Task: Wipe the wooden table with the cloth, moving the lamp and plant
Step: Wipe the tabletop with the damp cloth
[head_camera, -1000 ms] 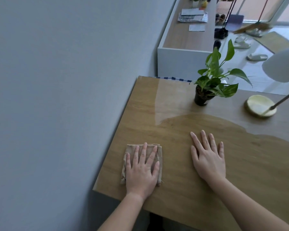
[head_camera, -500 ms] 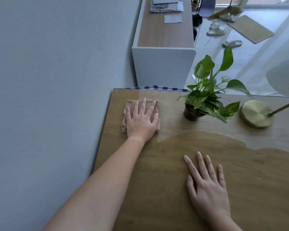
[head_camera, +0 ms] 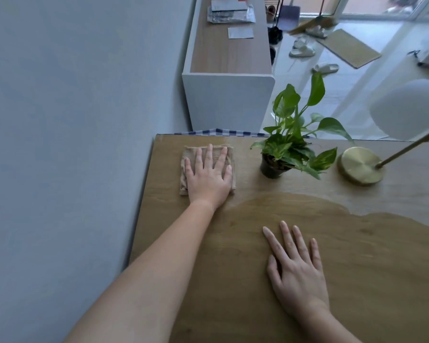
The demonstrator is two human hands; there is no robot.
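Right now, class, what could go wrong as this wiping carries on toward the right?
The left hand presses the folded cloth flat near the potted plant; a rightward sweep could tip its small pot. Beyond it, the lamp leans on a slanted stem, so a knock might topple it.

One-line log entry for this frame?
step: wiping far-left corner | left hand: flat on cloth | right hand: flat on wooden table, empty | potted plant, lamp: unmoved
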